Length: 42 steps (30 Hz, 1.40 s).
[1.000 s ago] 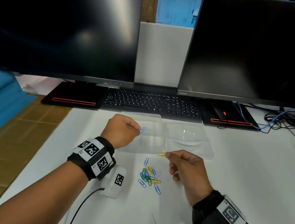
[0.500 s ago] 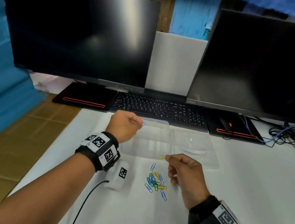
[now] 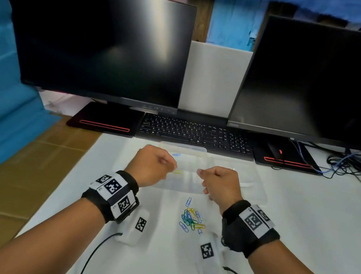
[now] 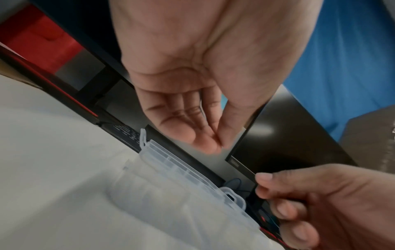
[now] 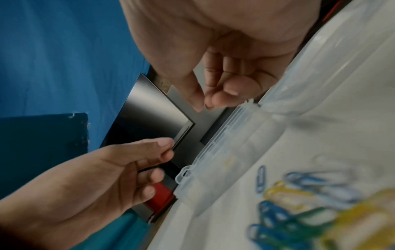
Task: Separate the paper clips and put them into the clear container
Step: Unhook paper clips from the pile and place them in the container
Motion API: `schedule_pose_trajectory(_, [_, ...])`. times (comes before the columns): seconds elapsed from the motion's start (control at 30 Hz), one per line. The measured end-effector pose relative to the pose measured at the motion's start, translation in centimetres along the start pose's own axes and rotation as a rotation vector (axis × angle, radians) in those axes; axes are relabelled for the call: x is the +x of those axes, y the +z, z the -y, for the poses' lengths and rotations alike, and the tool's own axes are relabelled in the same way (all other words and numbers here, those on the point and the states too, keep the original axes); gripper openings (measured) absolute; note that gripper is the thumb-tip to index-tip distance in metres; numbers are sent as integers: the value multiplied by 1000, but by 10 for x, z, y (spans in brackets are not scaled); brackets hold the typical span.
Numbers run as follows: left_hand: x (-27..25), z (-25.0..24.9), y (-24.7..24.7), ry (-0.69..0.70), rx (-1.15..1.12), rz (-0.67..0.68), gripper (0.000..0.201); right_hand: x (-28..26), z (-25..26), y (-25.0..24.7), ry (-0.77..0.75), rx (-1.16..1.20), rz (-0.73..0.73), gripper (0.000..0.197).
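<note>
Little of the task is judged to be done; a blue clip and a yellow clip are being seen, blurred, inside the clear container, while the tangled pile of paper clips is lying on the white table just in front of it. The left hand and the right hand are being held over the container, apart from each other; the fingers of each are loosely curled with thumb near fingertips, and nothing is being seen between them. Most of the separating is judged to be left.
</note>
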State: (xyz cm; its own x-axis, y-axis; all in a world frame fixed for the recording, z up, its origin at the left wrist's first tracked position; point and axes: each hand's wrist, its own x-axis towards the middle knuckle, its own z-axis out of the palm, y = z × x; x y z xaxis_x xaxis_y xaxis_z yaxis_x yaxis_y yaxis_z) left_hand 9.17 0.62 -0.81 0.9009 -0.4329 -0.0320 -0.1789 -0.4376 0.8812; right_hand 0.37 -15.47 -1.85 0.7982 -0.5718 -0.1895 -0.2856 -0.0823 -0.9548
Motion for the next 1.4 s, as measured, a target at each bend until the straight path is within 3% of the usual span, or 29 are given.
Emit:
schedule_pose_trajectory(0.1, [-19,-1,13,-32,157,282,13,-4,-16,-19,-10,-166,117,19])
schedule_pose_trajectory(0.17, [-28,-3,26,-77,262,393,15,-7,-28,-28,-23,-335,184,18])
schedule_pose_trajectory(0.27, [-26,-2,45,-119,383,376,24,-13,-40,-31,-65,-544,228,14])
schedule_pose_trajectory(0.37, [-19,-1,58,-133,509,292,31,-18,-41,-27,-87,-598,252,16])
schedule_pose_trajectory(0.47, [-17,-1,68,-61,676,248,27,-18,-38,-23,-98,-660,266,21])
schedule_pose_trajectory(0.63, [-12,-1,72,-5,820,252,16,-13,-38,-15,-67,-728,303,12])
schedule_pose_trajectory(0.7, [-8,2,70,-42,801,271,21,-13,-40,-16,-63,-697,306,11])
schedule_pose_trajectory(0.83, [-5,12,60,-97,738,325,8,-13,-45,-26,-52,-525,282,19])
schedule_pose_trajectory(0.87, [-6,14,58,-102,718,340,13,-15,-45,-30,-49,-478,282,17])
schedule_pose_trajectory(1.07, [-8,7,56,-30,667,344,19,-29,-41,-46,65,-112,305,14])
schedule_pose_trajectory(1.27, [-5,-3,73,-24,792,293,18,-29,-42,-49,103,118,332,11])
schedule_pose_trajectory(1.4, [1,-4,77,-62,870,359,10,-26,-40,-52,112,169,384,16])
